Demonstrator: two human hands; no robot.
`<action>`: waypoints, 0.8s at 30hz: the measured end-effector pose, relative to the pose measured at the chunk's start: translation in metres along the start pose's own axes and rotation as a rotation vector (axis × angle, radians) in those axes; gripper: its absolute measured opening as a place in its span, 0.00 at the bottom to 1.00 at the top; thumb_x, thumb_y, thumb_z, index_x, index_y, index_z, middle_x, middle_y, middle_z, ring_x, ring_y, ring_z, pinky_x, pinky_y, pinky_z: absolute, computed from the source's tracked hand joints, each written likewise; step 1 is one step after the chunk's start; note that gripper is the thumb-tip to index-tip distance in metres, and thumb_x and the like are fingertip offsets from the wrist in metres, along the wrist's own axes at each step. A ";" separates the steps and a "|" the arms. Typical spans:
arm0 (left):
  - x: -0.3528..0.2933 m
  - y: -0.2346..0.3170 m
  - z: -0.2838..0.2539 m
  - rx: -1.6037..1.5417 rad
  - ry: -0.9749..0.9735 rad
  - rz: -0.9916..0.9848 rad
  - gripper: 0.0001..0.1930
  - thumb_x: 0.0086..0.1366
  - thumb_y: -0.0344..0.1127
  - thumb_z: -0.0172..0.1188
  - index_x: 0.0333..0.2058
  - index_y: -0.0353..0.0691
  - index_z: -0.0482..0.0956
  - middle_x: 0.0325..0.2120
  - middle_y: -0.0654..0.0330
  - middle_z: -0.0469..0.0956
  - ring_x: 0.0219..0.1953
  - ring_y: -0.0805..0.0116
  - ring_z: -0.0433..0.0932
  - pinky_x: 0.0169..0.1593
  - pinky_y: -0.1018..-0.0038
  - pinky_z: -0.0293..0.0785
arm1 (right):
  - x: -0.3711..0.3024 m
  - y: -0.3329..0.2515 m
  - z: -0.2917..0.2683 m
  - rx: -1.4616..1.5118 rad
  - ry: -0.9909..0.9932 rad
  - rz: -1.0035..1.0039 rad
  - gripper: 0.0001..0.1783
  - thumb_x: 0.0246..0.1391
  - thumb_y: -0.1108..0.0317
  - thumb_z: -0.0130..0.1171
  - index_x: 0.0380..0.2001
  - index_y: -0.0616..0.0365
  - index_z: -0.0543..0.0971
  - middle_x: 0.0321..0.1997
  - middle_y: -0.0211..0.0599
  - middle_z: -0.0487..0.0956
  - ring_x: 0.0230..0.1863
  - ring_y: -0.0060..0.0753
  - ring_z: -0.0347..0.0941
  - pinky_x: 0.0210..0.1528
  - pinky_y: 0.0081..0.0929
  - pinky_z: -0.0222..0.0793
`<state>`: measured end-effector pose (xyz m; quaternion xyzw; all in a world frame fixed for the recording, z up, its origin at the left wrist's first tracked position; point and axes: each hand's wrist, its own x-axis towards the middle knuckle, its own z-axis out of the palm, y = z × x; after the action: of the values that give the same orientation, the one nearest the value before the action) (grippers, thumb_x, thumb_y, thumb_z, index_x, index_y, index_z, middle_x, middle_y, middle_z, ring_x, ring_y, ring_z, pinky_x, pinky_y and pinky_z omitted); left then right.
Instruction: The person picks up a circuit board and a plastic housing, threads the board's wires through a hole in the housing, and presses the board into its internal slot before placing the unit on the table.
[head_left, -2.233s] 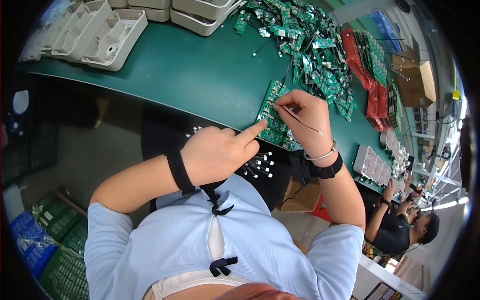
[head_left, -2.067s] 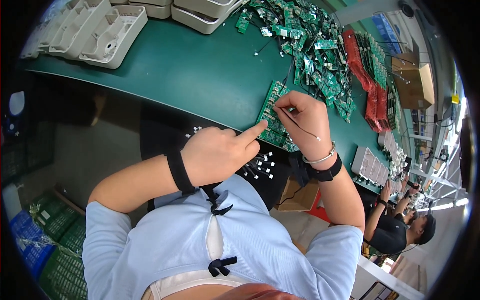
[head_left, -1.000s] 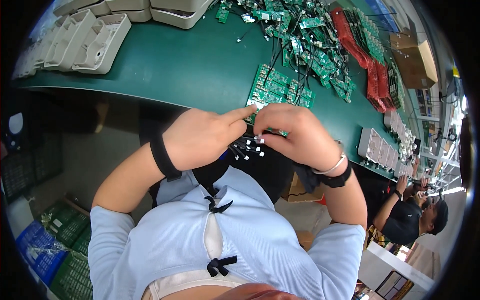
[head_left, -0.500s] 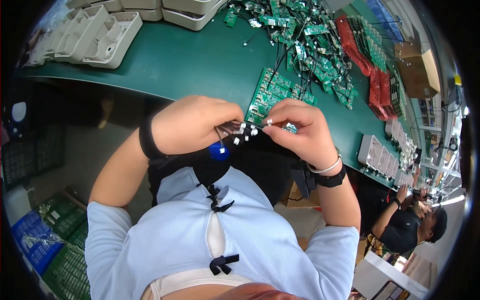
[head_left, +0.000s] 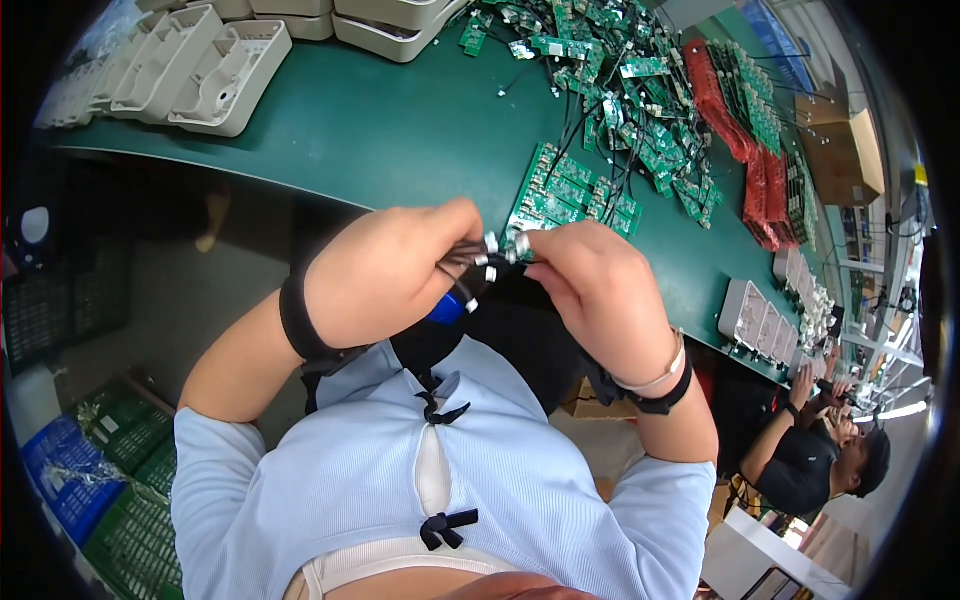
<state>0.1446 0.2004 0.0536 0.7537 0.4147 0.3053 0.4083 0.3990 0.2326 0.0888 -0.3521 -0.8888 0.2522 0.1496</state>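
A bunch of short black cables with white connectors point(head_left: 472, 262) is gripped in my left hand point(head_left: 385, 262), the white ends sticking out toward the right. My right hand point(head_left: 600, 280) meets it with thumb and forefinger pinched at the white connector of one cable point(head_left: 522, 242). Both hands are above the table's front edge. Just beyond my right hand lies a green circuit board panel point(head_left: 560, 190) with black wires across it. The parts of the cables inside my left fist are hidden.
A heap of small green circuit boards with black wires point(head_left: 640, 120) lies at the back. Beside it are boards stacked on red wrap point(head_left: 765, 190). Beige plastic housings point(head_left: 235, 80) stand at the far left, more housings point(head_left: 755, 315) at right. A person in black point(head_left: 815, 460) works farther right.
My right hand has turned so its back faces up more, and its fingertips have come closer to the left hand's cable bunch. My left hand has shifted slightly.
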 end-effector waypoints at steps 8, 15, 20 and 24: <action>-0.006 -0.010 -0.006 -0.245 0.411 -0.106 0.10 0.64 0.23 0.61 0.43 0.35 0.73 0.41 0.49 0.87 0.32 0.47 0.83 0.36 0.62 0.82 | -0.006 0.030 -0.004 -0.222 0.277 0.164 0.05 0.58 0.81 0.69 0.37 0.62 0.84 0.38 0.39 0.86 0.34 0.30 0.82 0.40 0.25 0.77; -0.011 -0.026 0.022 0.424 -0.021 0.377 0.04 0.63 0.32 0.62 0.34 0.41 0.77 0.59 0.51 0.82 0.25 0.63 0.83 0.29 0.69 0.82 | 0.004 0.034 0.013 0.551 0.252 0.505 0.06 0.58 0.82 0.69 0.37 0.63 0.83 0.38 0.36 0.86 0.37 0.22 0.82 0.38 0.21 0.77; -0.005 -0.030 0.039 0.551 -0.024 0.367 0.06 0.64 0.37 0.60 0.31 0.43 0.77 0.61 0.52 0.80 0.23 0.68 0.82 0.25 0.71 0.80 | 0.013 0.040 0.024 0.159 0.220 0.192 0.07 0.55 0.83 0.69 0.36 0.64 0.82 0.37 0.36 0.86 0.38 0.27 0.83 0.37 0.23 0.78; -0.002 -0.036 0.045 0.603 0.021 0.369 0.06 0.64 0.37 0.59 0.31 0.43 0.77 0.62 0.52 0.80 0.22 0.68 0.81 0.24 0.71 0.79 | 0.017 0.041 0.024 0.019 0.164 0.159 0.08 0.52 0.84 0.69 0.34 0.64 0.81 0.35 0.37 0.85 0.37 0.32 0.83 0.36 0.26 0.79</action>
<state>0.1655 0.1938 0.0002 0.8994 0.3470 0.2457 0.1011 0.3988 0.2615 0.0478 -0.4396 -0.8405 0.2418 0.2048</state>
